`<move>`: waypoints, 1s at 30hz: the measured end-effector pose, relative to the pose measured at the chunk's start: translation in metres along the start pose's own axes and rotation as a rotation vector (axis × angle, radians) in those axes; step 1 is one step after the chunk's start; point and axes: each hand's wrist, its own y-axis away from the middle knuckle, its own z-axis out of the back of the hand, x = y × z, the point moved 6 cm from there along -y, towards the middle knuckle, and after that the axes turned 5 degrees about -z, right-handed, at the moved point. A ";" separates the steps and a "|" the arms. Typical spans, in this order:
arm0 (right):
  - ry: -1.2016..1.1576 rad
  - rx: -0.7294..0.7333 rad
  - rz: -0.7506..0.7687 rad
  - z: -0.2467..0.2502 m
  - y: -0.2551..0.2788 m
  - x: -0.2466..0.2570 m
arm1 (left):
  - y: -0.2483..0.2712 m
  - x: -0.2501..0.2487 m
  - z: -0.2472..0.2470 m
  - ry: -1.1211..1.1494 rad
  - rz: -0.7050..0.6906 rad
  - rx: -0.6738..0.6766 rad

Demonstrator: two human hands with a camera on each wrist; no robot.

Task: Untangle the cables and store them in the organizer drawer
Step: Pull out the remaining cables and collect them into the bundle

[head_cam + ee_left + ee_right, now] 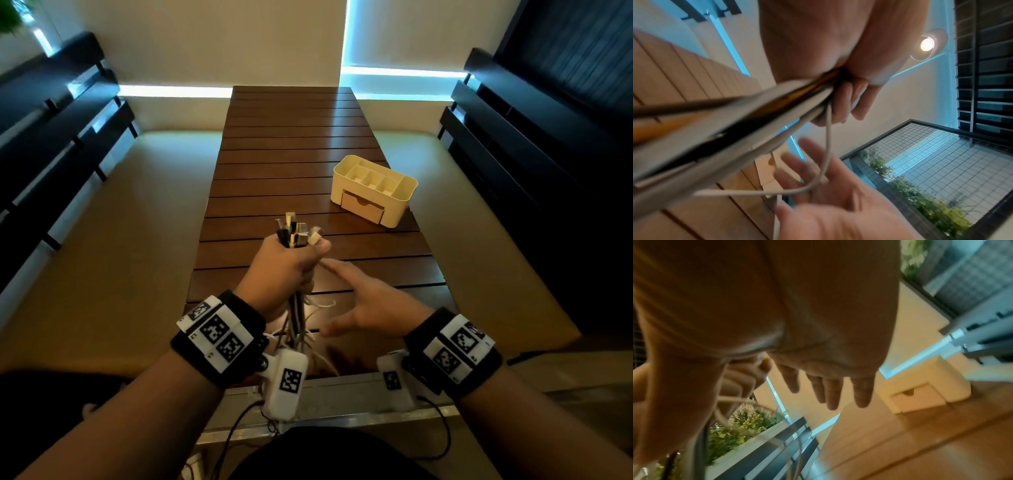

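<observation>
My left hand [291, 263] grips a bundle of black and white cables [295, 230] upright above the near end of the wooden table, plugs sticking out above the fist and cords [298, 325] hanging below. In the left wrist view the cables [740, 116] run out of the curled fingers [846, 104], with one white loop hanging down. My right hand [363, 301] is spread with straight fingers just right of the cords and holds nothing; its fingers [830, 391] show in the right wrist view. The cream organizer [375, 189] with its wooden drawer [362, 206] pushed in stands farther right on the table.
The slatted wooden table [291, 144] runs away from me. Dark benches [51, 137] flank it on the left, and dark shelving [534, 137] on the right. The organizer [925, 386] also appears in the right wrist view.
</observation>
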 end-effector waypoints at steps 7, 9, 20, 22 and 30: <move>-0.247 0.386 0.075 -0.067 -0.009 -0.003 | 0.002 -0.002 -0.009 0.222 0.010 -0.026; -0.266 0.442 0.047 -0.068 -0.007 -0.003 | 0.002 0.001 -0.004 0.265 0.018 -0.051; -0.370 -0.080 0.280 0.058 0.010 0.040 | 0.003 -0.028 -0.004 -0.026 -0.110 -0.013; -0.405 -0.175 0.412 0.075 0.018 0.061 | 0.005 -0.034 -0.012 -0.047 -0.123 0.052; -0.185 -0.214 0.625 0.081 0.013 0.117 | -0.002 -0.062 -0.026 -0.215 -0.237 0.045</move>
